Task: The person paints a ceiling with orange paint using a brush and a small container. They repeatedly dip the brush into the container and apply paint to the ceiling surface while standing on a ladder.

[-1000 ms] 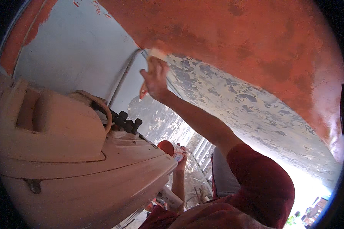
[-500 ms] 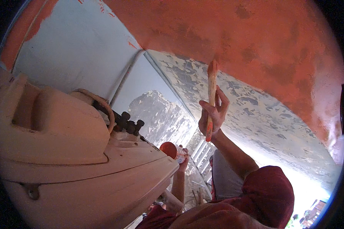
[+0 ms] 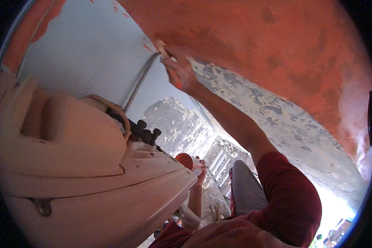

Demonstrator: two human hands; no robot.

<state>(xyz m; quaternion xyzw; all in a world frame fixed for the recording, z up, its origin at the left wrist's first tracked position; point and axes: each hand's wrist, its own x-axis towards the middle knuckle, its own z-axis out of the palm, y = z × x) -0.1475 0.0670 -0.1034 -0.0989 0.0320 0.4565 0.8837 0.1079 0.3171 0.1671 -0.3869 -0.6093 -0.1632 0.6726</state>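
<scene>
My right hand point(image 3: 181, 73) is raised, its fingers wrapped round a paintbrush point(image 3: 163, 48). The brush is partly hidden by my fingers and blurred. Its tip is at the corner where the red-painted wall point(image 3: 252, 37) meets the pale blue wall point(image 3: 87, 49), just above the top of a grey pipe point(image 3: 139, 80). Lower down, my left hand point(image 3: 201, 172) grips a can point(image 3: 189, 161) from its far side. The can is tilted, with its reddish inside showing; how much paint is in it I cannot tell.
A large beige plastic housing point(image 3: 70, 144) with black knobs point(image 3: 146, 133) and a hose point(image 3: 111, 108) fills the left side, close to the can. Below the red paint runs a strip of patchy, flaking wall point(image 3: 260, 103). A slatted panel point(image 3: 223, 165) stands beyond my knee point(image 3: 247, 186).
My right hand has moved left and up with the paintbrush, from the lower edge of the red area to the corner by the pipe. My left hand still holds the can.
</scene>
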